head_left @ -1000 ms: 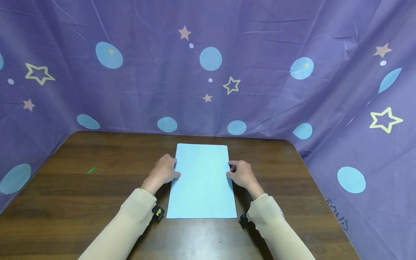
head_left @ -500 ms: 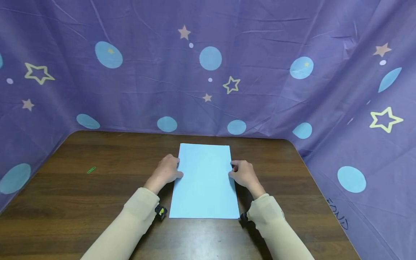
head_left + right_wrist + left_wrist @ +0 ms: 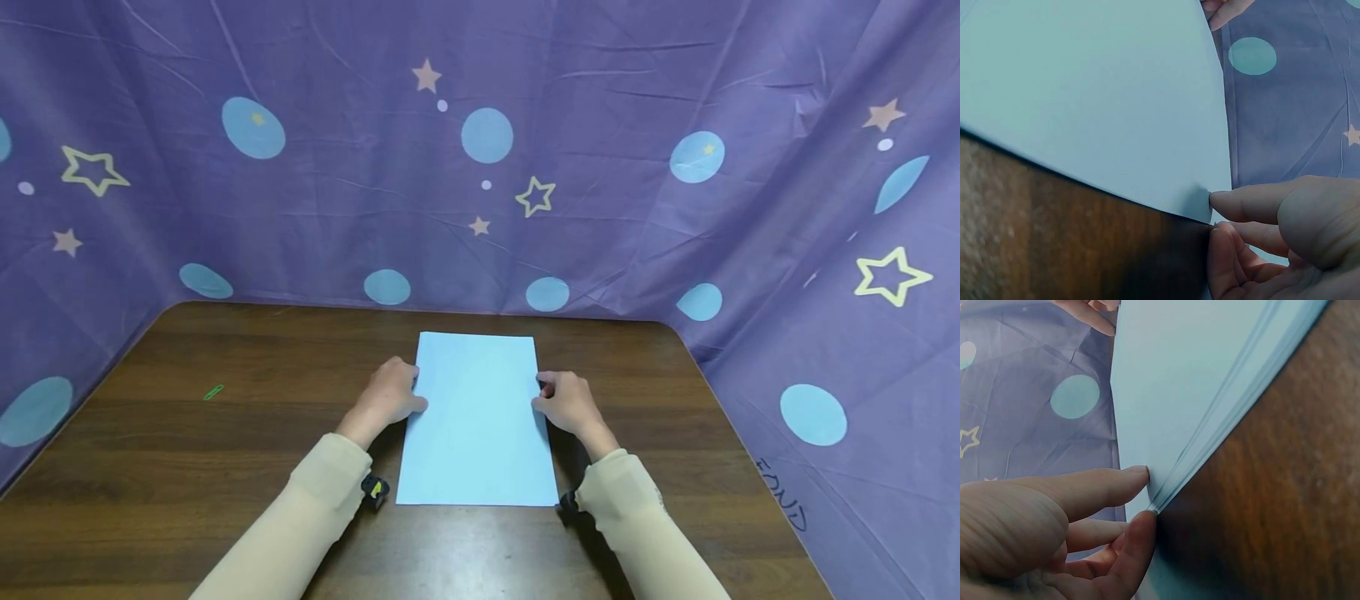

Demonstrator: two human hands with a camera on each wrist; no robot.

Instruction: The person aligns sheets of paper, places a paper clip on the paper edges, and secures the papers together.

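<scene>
A stack of light blue paper sheets [image 3: 476, 425] lies before me on the brown wooden table [image 3: 285, 517]. My left hand [image 3: 386, 393] pinches its left edge, thumb on the top sheet and fingers at the side. In the left wrist view several sheet edges [image 3: 1235, 406] fan slightly apart along that side. My right hand [image 3: 570, 402] pinches the opposite edge in the same way; the right wrist view has its thumb [image 3: 1241, 203] on top and its fingertips [image 3: 1222, 250] at the paper's edge.
A green paper clip [image 3: 213, 392] lies on the left part of the table. A purple curtain [image 3: 337, 192] with stars and blue dots hangs behind the table and along both sides. Dark wrist cameras [image 3: 375, 490] sit below the sleeves, close to the tabletop.
Both hands and the paper stack have shifted slightly to the right. The pinch on each side is kept, and the paper clip has stayed in place.
</scene>
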